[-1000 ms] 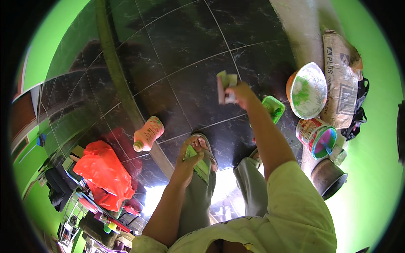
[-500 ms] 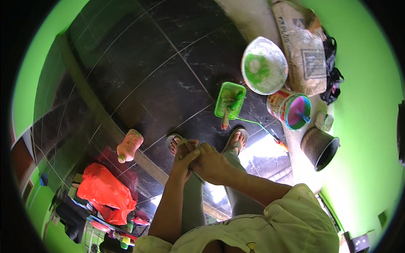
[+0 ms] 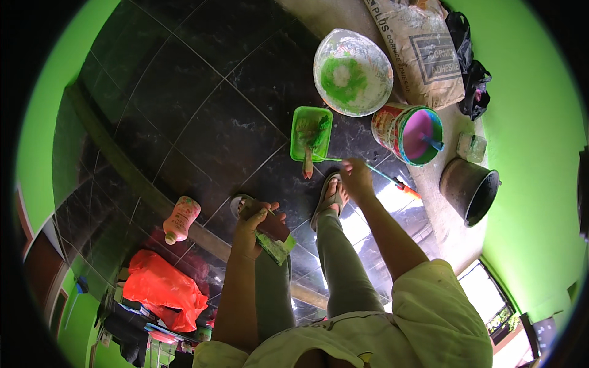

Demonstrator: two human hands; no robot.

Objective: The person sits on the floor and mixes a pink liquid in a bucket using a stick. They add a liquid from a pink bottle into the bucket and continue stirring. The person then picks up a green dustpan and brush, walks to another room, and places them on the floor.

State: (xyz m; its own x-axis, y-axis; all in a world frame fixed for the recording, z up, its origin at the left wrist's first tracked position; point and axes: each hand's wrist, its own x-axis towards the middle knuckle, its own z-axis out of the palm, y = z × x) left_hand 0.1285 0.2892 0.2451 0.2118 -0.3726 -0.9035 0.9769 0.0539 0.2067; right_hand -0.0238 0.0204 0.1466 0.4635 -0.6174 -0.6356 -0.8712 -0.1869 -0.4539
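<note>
My left hand point(image 3: 259, 216) is closed around a flat reddish-brown piece point(image 3: 275, 236) that looks like folded sandpaper, its lower part smeared green and whitish. It hangs in front of my left leg. My right hand point(image 3: 356, 176) is apart from it, above my right foot; in view it overlaps the thin rod of a paint roller point(image 3: 392, 176) with an orange handle. Its fingers are dark and partly hidden, so their pose is unclear. The roller's other end lies in a green paint tray point(image 3: 295, 144), beside a paintbrush point(image 3: 308, 164).
A white basin point(image 3: 381, 92) with green paint stands beyond the tray. Near the green wall are a large paper sack point(image 3: 445, 92), a paint bucket point(image 3: 386, 130) with pinkish liquid, a clear tub point(image 3: 471, 147) and a dark bucket point(image 3: 457, 193). Left lie a pink bottle point(image 3: 183, 218) and red plastic bag point(image 3: 162, 288).
My hands were together at the piece. My right hand has let go and moved right and away, while my left still holds it. The view has shifted, and my right foot shows more.
</note>
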